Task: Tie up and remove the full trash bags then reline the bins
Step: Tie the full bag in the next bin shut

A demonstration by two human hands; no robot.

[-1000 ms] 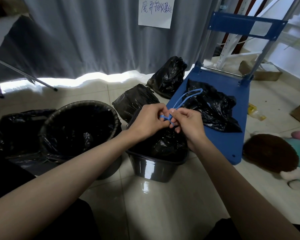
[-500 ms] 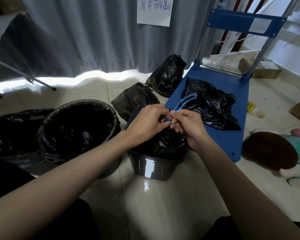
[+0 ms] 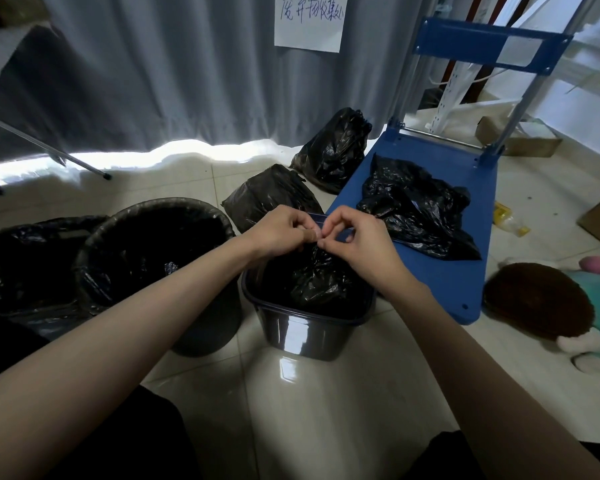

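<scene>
From the head camera I see my left hand (image 3: 280,233) and right hand (image 3: 355,241) meeting fingertip to fingertip directly above the small square bin (image 3: 302,329). Both are curled closed, pinching the gathered neck of the black trash bag (image 3: 314,277) that sits inside that bin; a strip of blue shows between them, but I cannot tell what it is. Just left of the small square bin stands the round bin (image 3: 160,244), lined in black. Behind it lie two tied bags (image 3: 331,150), and to its right a blue cart (image 3: 440,188) carries a loose black bag (image 3: 416,209).
</scene>
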